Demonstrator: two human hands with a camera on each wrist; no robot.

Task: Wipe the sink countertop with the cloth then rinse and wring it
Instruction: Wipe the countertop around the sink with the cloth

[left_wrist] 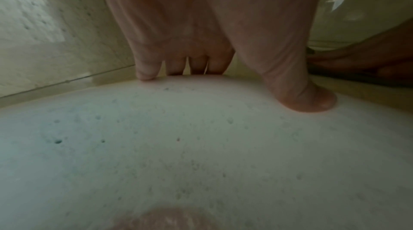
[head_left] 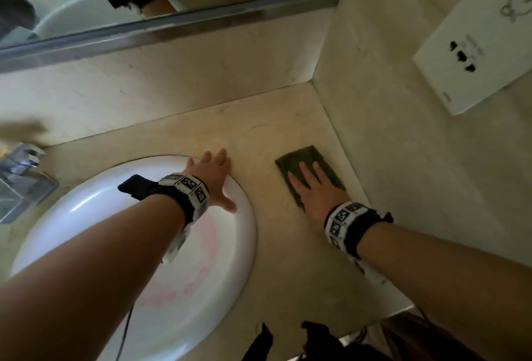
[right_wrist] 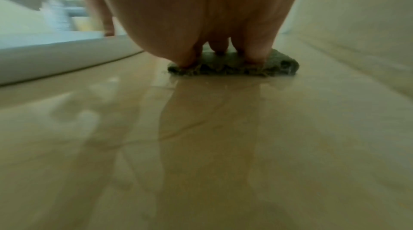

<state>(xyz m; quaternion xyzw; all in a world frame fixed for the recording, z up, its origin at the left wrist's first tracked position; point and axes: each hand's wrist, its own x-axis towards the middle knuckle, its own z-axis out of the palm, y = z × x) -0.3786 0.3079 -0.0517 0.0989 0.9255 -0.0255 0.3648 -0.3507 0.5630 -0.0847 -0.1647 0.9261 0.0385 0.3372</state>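
Observation:
A folded dark green cloth (head_left: pixel 299 159) lies flat on the beige countertop (head_left: pixel 259 136), close to the right wall. My right hand (head_left: pixel 312 185) presses on it with straight fingers; in the right wrist view the fingertips (right_wrist: pixel 254 55) sink into the cloth (right_wrist: pixel 281 68) and the counter (right_wrist: pixel 201 136) in front of it shines wet. My left hand (head_left: pixel 214 173) rests flat with spread fingers on the right rim of the white round sink (head_left: pixel 247 216); in the left wrist view its thumb (left_wrist: pixel 312 99) and fingers touch the white rim (left_wrist: pixel 201 128).
A chrome faucet (head_left: pixel 20 170) stands at the left behind the sink. A framed mirror (head_left: pixel 172 23) runs along the back wall. A white socket plate (head_left: pixel 475 52) is on the right wall. The counter's front edge runs at lower right.

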